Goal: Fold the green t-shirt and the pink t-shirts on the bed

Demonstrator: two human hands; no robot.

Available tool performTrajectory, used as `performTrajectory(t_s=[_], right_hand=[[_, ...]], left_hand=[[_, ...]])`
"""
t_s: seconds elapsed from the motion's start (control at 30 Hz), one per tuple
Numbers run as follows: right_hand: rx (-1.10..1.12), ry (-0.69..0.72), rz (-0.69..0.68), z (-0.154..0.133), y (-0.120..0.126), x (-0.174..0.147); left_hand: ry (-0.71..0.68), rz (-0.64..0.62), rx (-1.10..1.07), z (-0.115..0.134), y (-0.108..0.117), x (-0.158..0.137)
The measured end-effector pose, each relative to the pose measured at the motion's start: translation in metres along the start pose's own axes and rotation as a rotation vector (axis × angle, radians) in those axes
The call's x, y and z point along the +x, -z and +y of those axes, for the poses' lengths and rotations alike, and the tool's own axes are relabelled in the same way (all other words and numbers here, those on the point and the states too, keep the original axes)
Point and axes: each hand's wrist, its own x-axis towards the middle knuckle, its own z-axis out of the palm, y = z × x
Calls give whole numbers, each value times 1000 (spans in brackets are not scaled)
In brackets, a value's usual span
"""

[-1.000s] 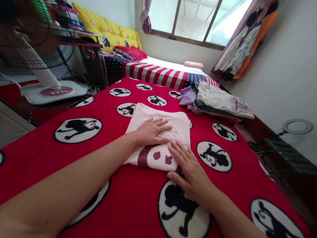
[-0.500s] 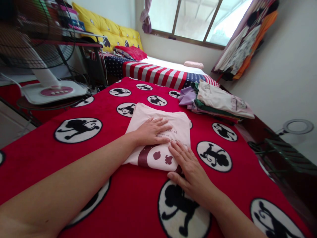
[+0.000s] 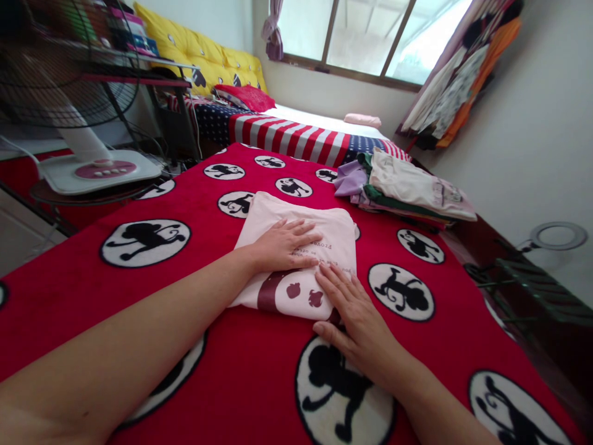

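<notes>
A folded pale pink garment (image 3: 301, 284) lies flat in the middle of the frame, on a red blanket (image 3: 241, 371) patterned with black monkeys in white circles. The person's left hand (image 3: 285, 247) rests palm down across its middle, fingers spread and pinching nothing. The right hand (image 3: 352, 315) lies over its lower right corner, also open; its fingers sit close together on the cloth, while the thumb stands apart, over the blanket just below the garment's edge. The fingertips of the two hands are just beside each other; whether they touch cannot be told. Dark lettering and maroon print show on the garment around the hands.

At the upper right of centre, a stack of folded clothes (image 3: 417, 188) sits on the blanket, a cream piece on top and lilac and green cloth below. A fan (image 3: 99, 167) with a white base stands at the upper left of the frame. At the top centre, a red pillow (image 3: 248, 97) lies on a bed (image 3: 287, 137) with a striped and starred cover, below a window (image 3: 364, 37).
</notes>
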Motion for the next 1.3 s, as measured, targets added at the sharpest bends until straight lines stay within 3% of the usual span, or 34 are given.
performTrajectory(t_s=[1.3], right_hand=[[9,-9,-14,-1,2,0]], left_hand=[[-14,20,5,-1,-1,0]])
